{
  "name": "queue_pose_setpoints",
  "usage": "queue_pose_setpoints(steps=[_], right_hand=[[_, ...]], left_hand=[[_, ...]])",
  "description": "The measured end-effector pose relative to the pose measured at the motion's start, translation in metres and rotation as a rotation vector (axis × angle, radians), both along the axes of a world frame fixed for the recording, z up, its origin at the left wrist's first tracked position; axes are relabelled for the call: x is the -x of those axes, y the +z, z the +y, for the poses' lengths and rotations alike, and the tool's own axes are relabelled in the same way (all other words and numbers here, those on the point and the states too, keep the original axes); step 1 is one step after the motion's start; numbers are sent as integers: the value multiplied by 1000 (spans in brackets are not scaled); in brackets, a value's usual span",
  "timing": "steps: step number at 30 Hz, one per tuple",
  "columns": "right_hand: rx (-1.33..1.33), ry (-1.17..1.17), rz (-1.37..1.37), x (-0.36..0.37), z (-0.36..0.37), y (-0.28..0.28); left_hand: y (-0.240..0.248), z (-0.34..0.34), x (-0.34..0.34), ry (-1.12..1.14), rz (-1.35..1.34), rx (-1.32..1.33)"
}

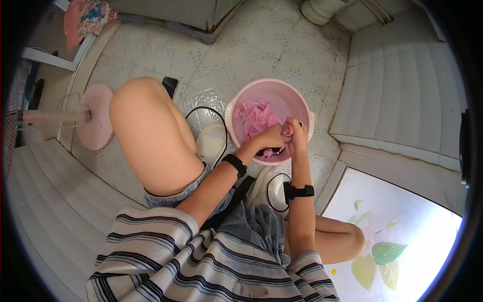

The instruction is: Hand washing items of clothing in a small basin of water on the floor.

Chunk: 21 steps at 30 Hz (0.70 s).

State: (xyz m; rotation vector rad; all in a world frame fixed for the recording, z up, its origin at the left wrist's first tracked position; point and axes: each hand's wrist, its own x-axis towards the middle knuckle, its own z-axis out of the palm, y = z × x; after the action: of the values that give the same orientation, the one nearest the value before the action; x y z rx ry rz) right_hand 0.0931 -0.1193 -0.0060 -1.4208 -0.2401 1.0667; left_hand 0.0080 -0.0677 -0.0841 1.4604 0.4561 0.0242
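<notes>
A pink plastic basin (240, 95) stands on the floor in front of me with water in it. Crumpled pink cloth (259, 118) lies wet inside. Above the basin's right side my two hands meet, fingers closed. My left hand (271, 137) is wrapped round bunched cloth, and my right hand (298, 132) grips right against it. Most of what they hold is hidden by the fingers. Below my left hand, a pink and black bit of cloth (271, 151) shows near the basin's near wall.
White shoes (211, 141) on my feet flank the basin's near side. A dark phone (170, 86) lies on the tiled floor beyond my left knee. At the left stands a fan with a round pink base (95, 128). A grey cabinet (186, 15) stands at the back, a leaf-patterned panel (382, 226) at right.
</notes>
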Motion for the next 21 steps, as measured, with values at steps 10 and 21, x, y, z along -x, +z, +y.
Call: queue_pose_setpoints(steps=[10, 21], right_hand=[[-283, 62, 189, -22, -24, -12], [-2, 278, -792, 17, -20, -80]], left_hand=[[50, 15, 15, 258, 184, 43], [51, 2, -11, 534, -188, -95]])
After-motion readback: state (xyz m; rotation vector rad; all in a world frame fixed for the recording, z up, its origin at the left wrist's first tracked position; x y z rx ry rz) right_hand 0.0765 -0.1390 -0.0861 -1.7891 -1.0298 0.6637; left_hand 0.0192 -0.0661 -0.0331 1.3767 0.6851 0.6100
